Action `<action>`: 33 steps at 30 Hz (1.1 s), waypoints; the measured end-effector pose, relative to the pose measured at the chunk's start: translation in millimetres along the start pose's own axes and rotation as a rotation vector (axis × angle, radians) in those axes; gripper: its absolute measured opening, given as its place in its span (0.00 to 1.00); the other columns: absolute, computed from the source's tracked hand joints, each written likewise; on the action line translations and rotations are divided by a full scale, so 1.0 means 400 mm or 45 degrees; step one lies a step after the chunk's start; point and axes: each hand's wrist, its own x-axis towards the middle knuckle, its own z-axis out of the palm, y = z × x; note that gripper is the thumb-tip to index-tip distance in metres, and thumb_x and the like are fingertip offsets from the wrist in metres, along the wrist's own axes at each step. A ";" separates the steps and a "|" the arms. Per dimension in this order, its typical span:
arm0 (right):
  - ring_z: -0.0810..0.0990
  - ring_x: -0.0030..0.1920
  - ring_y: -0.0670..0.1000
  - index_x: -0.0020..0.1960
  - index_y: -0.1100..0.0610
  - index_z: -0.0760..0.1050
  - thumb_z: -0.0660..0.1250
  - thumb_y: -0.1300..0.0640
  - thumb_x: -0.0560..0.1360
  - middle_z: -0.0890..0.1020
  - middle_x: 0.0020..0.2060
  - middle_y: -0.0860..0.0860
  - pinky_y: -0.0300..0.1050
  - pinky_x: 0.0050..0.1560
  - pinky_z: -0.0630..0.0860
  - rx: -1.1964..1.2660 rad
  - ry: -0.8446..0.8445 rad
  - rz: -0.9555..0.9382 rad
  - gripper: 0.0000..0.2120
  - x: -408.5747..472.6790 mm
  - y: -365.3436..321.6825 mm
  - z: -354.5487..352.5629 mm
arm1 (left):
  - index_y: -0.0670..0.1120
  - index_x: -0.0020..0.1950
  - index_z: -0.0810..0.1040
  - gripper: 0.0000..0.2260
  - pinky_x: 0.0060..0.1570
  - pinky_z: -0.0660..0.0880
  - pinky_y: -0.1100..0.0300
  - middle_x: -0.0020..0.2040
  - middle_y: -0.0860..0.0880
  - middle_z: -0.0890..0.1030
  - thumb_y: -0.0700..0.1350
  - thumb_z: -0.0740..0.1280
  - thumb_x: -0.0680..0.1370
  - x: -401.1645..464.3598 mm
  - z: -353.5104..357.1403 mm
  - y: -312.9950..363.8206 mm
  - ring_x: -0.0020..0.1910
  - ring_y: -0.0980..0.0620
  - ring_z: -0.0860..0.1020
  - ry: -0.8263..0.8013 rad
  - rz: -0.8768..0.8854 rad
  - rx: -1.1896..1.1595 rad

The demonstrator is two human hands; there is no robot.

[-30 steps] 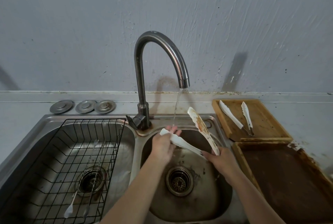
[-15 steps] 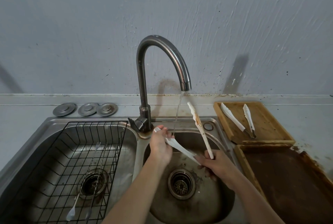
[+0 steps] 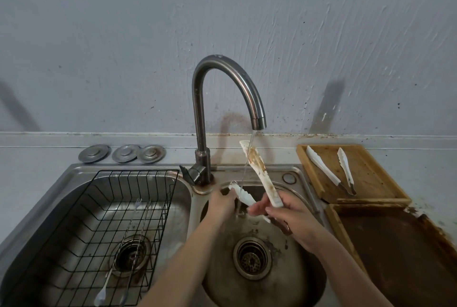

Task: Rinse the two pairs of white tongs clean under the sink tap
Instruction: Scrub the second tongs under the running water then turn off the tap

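Unlabelled white tongs (image 3: 259, 178) under tap (image 3: 257, 119)

A rough grey-blue plastered wall (image 3: 222, 22) fills twelve o'clock, streaked and speckled brown near its base. Below it runs a pale countertop (image 3: 37, 156) with three metal discs (image 3: 121, 153) at ten o'clock. Two stained wooden trays (image 3: 366, 173) sit at three o'clock.

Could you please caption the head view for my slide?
Both hands, left and right, hold stained white plastic tongs under the running curved steel tap.
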 end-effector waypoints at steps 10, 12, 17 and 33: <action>0.70 0.22 0.45 0.40 0.58 0.74 0.58 0.62 0.78 0.73 0.22 0.48 0.36 0.25 0.67 -0.296 0.202 -0.020 0.10 0.123 0.019 0.099 | 0.39 0.62 0.76 0.13 0.47 0.71 0.48 0.41 0.40 0.79 0.38 0.58 0.80 -0.032 -0.043 0.022 0.37 0.45 0.73 -0.387 0.179 -0.395; 0.69 0.21 0.44 0.37 0.59 0.74 0.56 0.57 0.80 0.72 0.22 0.48 0.35 0.23 0.66 -0.371 0.283 -0.054 0.16 0.140 0.030 0.103 | 0.38 0.63 0.75 0.13 0.50 0.71 0.46 0.44 0.39 0.79 0.38 0.60 0.79 -0.029 -0.042 0.028 0.40 0.43 0.73 -0.393 0.176 -0.434; 0.74 0.26 0.43 0.40 0.56 0.75 0.54 0.52 0.81 0.77 0.24 0.47 0.33 0.29 0.72 -0.410 0.195 -0.030 0.16 0.151 0.045 0.088 | 0.36 0.59 0.76 0.12 0.43 0.75 0.50 0.44 0.38 0.81 0.36 0.65 0.77 -0.010 -0.034 0.028 0.32 0.48 0.77 -0.352 0.228 -0.383; 0.84 0.37 0.52 0.50 0.63 0.78 0.62 0.58 0.78 0.84 0.36 0.55 0.40 0.39 0.79 -0.188 -0.023 0.160 0.09 0.149 0.029 0.069 | 0.34 0.52 0.77 0.08 0.20 0.67 0.62 0.29 0.42 0.75 0.38 0.64 0.78 0.002 -0.028 0.027 0.19 0.51 0.68 -0.332 0.151 -0.298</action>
